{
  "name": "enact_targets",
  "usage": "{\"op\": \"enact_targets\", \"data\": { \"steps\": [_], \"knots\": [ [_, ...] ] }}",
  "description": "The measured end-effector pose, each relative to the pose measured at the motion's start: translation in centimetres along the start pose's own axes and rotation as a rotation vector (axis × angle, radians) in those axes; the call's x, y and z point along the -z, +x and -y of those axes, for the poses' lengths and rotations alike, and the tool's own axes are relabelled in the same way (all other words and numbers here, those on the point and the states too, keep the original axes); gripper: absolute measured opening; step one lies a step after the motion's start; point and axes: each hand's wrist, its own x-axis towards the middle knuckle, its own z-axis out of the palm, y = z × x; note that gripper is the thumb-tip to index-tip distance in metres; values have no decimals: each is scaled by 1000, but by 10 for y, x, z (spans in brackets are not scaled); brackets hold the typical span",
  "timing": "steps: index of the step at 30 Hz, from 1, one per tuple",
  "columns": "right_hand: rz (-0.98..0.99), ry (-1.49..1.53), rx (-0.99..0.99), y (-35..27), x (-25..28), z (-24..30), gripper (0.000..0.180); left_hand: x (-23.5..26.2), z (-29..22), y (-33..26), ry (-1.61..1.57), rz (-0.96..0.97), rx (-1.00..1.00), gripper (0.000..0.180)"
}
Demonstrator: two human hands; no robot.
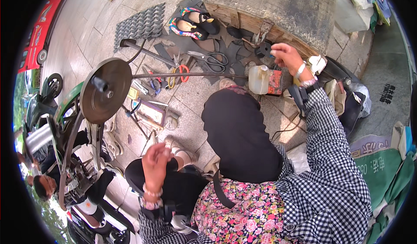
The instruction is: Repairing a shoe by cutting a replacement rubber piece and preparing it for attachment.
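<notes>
My left hand (156,165) is raised over my left thigh, its fingers curled in. What it holds, if anything, is too small to make out. Stretched far out to the right, my right hand (285,58) has thumb and fingers pinched together; a tiny blue spot shows by the fingertips. Just beyond them is a round black piece (263,49) at the foot of a wooden box (271,9). Nearer than that hand stand a cloudy plastic bottle (259,79) and a red-orange box (276,82). A black cloth (241,133) covers my right knee.
A machine with a large round wheel (105,90) stands at left, its long rod (186,75) reaching across. Black scissors (213,62), orange-handled scissors (183,72), pliers (155,86) and colourful-trimmed shoes (189,29) lie on the paving. Another person (45,186) is at the left edge.
</notes>
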Motion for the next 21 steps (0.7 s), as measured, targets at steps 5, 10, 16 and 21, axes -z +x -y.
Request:
{"op": "enact_targets", "data": {
  "steps": [5, 10, 16, 21],
  "knots": [
    [452, 91, -106, -132, -26, -32, 30, 36, 45, -150, 898, -623, -249, 43],
    [557, -288, -27, -260, -28, -119, 32, 9, 247, -288, 53, -794, 122, 50],
    [825, -491, -220, -268, -24, -128, 30, -29, 302, -315, -244, -747, 248, 50],
    [1081, -595, -218, -221, -78, -126, 30, -61, 341, -425, -285, -938, 343, 50]
  ]
}}
